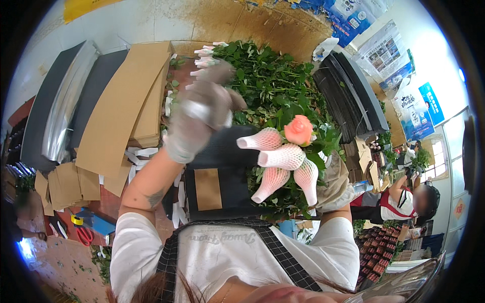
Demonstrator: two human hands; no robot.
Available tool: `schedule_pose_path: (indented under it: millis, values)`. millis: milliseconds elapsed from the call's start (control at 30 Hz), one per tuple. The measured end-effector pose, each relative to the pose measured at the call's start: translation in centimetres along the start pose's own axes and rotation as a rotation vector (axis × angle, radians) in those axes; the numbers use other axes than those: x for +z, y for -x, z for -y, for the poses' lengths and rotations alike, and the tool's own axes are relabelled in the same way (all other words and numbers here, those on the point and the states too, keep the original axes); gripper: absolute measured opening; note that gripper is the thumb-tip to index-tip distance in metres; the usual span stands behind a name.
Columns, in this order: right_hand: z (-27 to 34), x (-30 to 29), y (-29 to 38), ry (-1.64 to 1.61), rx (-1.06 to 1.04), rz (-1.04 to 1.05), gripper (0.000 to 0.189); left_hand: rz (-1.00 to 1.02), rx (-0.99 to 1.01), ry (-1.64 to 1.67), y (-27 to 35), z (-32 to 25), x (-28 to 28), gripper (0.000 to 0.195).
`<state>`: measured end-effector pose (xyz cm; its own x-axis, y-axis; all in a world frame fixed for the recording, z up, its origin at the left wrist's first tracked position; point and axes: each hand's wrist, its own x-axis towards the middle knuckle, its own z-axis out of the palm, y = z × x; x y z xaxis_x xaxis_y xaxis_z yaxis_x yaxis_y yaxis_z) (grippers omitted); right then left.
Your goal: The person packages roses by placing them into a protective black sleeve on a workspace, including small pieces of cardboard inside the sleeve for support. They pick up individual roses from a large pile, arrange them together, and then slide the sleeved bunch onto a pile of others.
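My left hand (206,104), in a dirty pale glove, is blurred above the bench near a row of white foam net sleeves (204,60). Whether it holds anything is too blurred to tell. My right hand (333,185), also gloved, grips a bunch of roses by the leafy stems, which partly hide its fingers. One coral-pink rose (298,130) in the bunch is bare. Several other blooms wear white foam nets (282,156). Under the bunch is a black corrugated sheet (231,147) with a brown cardboard rectangle (208,189) on it.
Leafy rose stems (273,79) are heaped behind the sheet. Brown cardboard sheets (125,94) stand left; black sheets (344,94) are stacked right. Red-handled scissors (84,235) and a yellow tape roll (77,219) lie lower left. A co-worker (401,204) is at right, another person at far left.
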<state>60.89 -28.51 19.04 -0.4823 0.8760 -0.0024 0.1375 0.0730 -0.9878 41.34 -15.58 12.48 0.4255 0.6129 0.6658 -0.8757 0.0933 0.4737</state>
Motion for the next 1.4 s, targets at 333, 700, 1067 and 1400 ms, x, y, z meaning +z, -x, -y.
schedule_pose_path:
  millis: [333, 700, 1067, 1400]
  values:
    - [-0.1, 0.3, 0.8, 0.141, -0.029, -0.014, 0.09, -0.374, 0.074, -0.405, 1.5, -2.9, 0.7, 0.046]
    - [-0.9, 0.6, -0.3, 0.008, -0.111, -0.155, 0.079, 0.267, 0.591, -0.972, 2.6, -2.9, 2.6, 0.025]
    - [-2.5, -1.5, 2.6, 0.364, -0.402, -0.324, 0.039, 0.206, -0.113, -0.182, 6.0, 1.8, 4.5, 0.03]
    - [-2.8, -1.1, -0.4, 0.133, -0.337, -0.189, 0.07, -0.18, -0.28, -0.051, 9.3, -3.8, 4.3, 0.013]
